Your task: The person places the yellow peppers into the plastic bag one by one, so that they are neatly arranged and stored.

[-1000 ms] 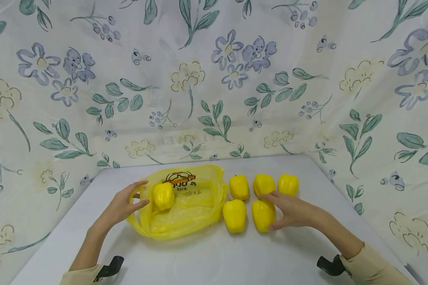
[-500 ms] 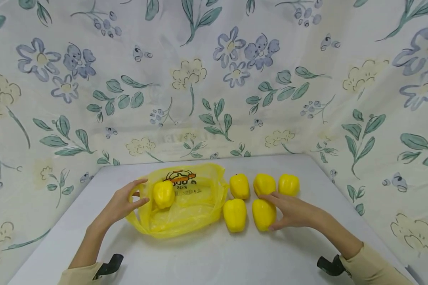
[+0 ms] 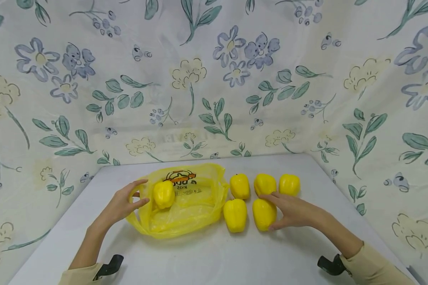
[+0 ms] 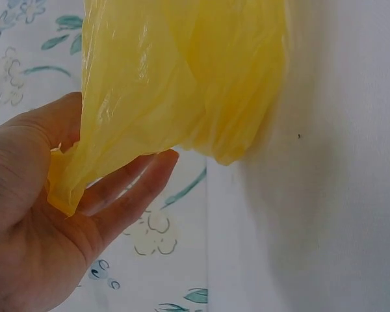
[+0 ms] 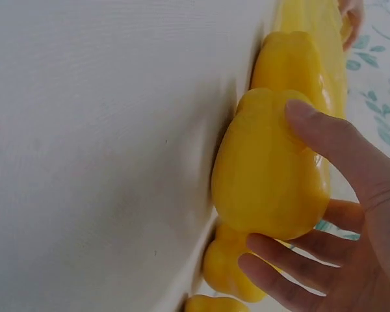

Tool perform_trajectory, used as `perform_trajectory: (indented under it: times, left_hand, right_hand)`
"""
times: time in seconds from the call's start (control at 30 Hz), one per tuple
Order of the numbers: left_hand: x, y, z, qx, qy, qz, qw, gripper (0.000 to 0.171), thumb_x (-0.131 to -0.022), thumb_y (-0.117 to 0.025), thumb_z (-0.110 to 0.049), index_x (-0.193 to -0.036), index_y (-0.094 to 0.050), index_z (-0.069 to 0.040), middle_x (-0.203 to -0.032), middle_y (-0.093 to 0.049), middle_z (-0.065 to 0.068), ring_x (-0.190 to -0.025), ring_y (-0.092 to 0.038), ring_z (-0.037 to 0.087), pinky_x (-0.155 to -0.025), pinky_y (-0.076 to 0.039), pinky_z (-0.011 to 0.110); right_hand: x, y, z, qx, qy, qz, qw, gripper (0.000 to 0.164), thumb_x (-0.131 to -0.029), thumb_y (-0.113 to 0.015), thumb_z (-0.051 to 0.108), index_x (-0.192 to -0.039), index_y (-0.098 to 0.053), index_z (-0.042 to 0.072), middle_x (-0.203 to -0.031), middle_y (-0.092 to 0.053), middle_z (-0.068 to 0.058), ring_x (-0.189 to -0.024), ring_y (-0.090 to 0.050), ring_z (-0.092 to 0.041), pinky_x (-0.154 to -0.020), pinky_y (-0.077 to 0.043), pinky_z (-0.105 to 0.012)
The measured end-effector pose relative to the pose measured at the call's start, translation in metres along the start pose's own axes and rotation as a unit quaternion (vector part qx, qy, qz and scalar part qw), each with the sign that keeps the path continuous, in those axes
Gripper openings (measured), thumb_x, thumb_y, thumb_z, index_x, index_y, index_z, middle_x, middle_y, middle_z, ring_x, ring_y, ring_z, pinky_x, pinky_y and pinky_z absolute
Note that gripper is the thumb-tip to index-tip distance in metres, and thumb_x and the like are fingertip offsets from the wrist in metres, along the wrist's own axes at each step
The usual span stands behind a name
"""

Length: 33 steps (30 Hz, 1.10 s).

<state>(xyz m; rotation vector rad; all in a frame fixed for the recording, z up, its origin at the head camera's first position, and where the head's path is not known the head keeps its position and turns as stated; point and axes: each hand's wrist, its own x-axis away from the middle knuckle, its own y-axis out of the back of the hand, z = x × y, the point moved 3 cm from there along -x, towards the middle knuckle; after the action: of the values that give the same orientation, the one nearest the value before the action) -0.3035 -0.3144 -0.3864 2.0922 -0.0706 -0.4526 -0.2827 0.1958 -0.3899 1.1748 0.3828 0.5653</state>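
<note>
Pepper (image 3: 264, 215) sits pinched in the right hand (image 3: 293, 209), probably best lifted straight, clear of the rear pepper (image 3: 265, 184) just beyond the grip.

On the table (image 3: 214, 261), the bag (image 3: 192, 221) is placed to the left, with one pepper (image 3: 164, 194) contained in it. To its right, five peppers (image 3: 235, 215) are set in two rows, three behind, two before. The bag's left side is touched by the left hand (image 3: 123, 201), the front right pepper (image 3: 263, 215) by the right hand (image 3: 292, 209). Behind, the cloth (image 3: 146, 114) is hung.
</note>
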Motion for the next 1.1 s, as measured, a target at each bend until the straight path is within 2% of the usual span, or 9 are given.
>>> perform_trajectory:
  times: [0.2, 0.5, 0.63, 0.73, 0.87, 1.1]
  left_hand:
    - [0.0, 0.0, -0.001, 0.0, 0.003, 0.001, 1.0, 0.064, -0.089, -0.073, -0.023, -0.144, -0.044, -0.009, -0.142, -0.051, 0.023, -0.106, -0.063, 0.038, -0.083, -0.06, 0.05]
    - [-0.001, 0.001, -0.003, -0.001, 0.004, 0.002, 1.0, 0.064, -0.089, -0.073, -0.023, -0.144, -0.044, -0.01, -0.143, -0.05, 0.023, -0.107, -0.063, 0.038, -0.081, -0.061, 0.046]
    - [-0.001, 0.001, -0.004, -0.002, 0.002, 0.002, 1.0, 0.064, -0.089, -0.073, -0.023, -0.144, -0.045, -0.009, -0.143, -0.05, 0.022, -0.107, -0.064, 0.037, -0.08, -0.061, 0.043]
    - [-0.001, 0.001, -0.004, -0.002, 0.004, 0.003, 1.0, 0.064, -0.089, -0.073, -0.024, -0.144, -0.045, -0.01, -0.143, -0.051, 0.022, -0.106, -0.064, 0.037, -0.079, -0.061, 0.043]
    - [-0.001, 0.001, -0.004, -0.005, 0.007, 0.003, 1.0, 0.064, -0.089, -0.073, -0.024, -0.144, -0.044, -0.01, -0.142, -0.051, 0.022, -0.107, -0.063, 0.037, -0.08, -0.061, 0.043]
    - [-0.001, 0.0, -0.004, -0.006, 0.003, 0.001, 1.0, 0.063, -0.09, -0.072, -0.026, -0.144, -0.045, -0.01, -0.142, -0.051, 0.022, -0.106, -0.064, 0.036, -0.079, -0.061, 0.043]
  right_hand:
    - [0.0, 0.007, -0.001, -0.002, -0.002, -0.006, 1.0, 0.094, -0.072, -0.081, 0.053, -0.147, -0.042, 0.013, -0.144, -0.053, -0.013, -0.124, -0.057, -0.028, -0.105, -0.048, -0.05]
    - [-0.007, 0.033, 0.005, 0.013, 0.002, -0.039, 0.999, 0.093, -0.074, -0.079, 0.055, -0.148, -0.04, 0.015, -0.144, -0.053, -0.011, -0.125, -0.055, -0.027, -0.105, -0.048, -0.049]
    - [-0.014, 0.044, 0.01, 0.009, 0.006, -0.052, 0.999, 0.091, -0.074, -0.08, 0.054, -0.148, -0.041, 0.018, -0.135, -0.057, -0.006, -0.11, -0.059, -0.02, -0.096, -0.054, -0.042]
    - [-0.021, 0.051, 0.016, 0.001, 0.01, -0.053, 0.999, 0.09, -0.074, -0.08, 0.053, -0.148, -0.042, 0.018, -0.132, -0.058, -0.005, -0.106, -0.058, -0.019, -0.093, -0.055, -0.041]
    - [-0.032, 0.058, 0.022, -0.005, 0.016, -0.045, 0.999, 0.09, -0.075, -0.08, 0.051, -0.149, -0.041, 0.018, -0.137, -0.056, -0.007, -0.114, -0.057, -0.021, -0.1, -0.053, -0.046]
    - [-0.05, 0.062, 0.03, -0.009, 0.028, -0.038, 0.999, 0.089, -0.076, -0.08, 0.05, -0.149, -0.039, 0.02, -0.138, -0.056, -0.005, -0.115, -0.057, -0.019, -0.101, -0.053, -0.043]
